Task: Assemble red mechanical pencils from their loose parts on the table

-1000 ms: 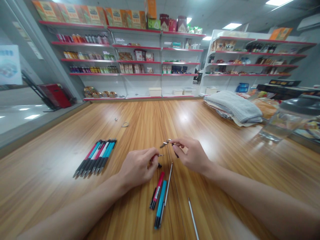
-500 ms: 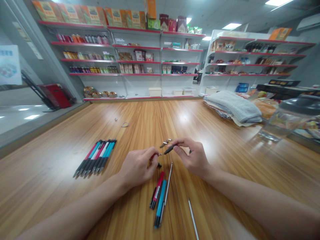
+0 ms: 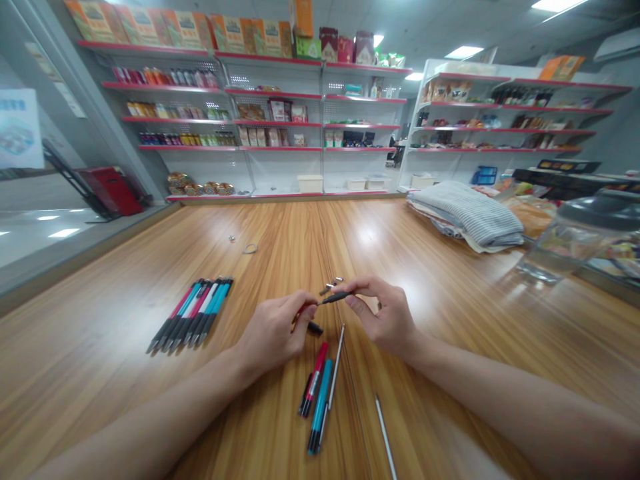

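Observation:
My left hand (image 3: 273, 331) is closed around a red pen body, of which only a little red shows near the fingertips. My right hand (image 3: 383, 313) pinches a black pen grip piece (image 3: 336, 297) and holds it against the tip of that pen body. A small black part (image 3: 315, 327) lies on the wooden table (image 3: 280, 233) under my hands. Small metal bits (image 3: 331, 286) lie just beyond my fingers. Nearer to me lie a red pen (image 3: 313, 379), a teal pen (image 3: 320, 407) and two thin refills (image 3: 336, 357), (image 3: 385, 435).
A neat row of several red and teal pens (image 3: 193, 313) lies to the left. A rubber band (image 3: 250, 249) and a small bead (image 3: 232, 238) rest farther back. Folded cloths (image 3: 467, 215) and a clear jar (image 3: 575, 237) stand at the right. Store shelves (image 3: 280, 127) line the back.
My right hand picked up the black grip piece from near the metal bits and brought it to the tip of the pen body in my left hand. Both hands lifted slightly.

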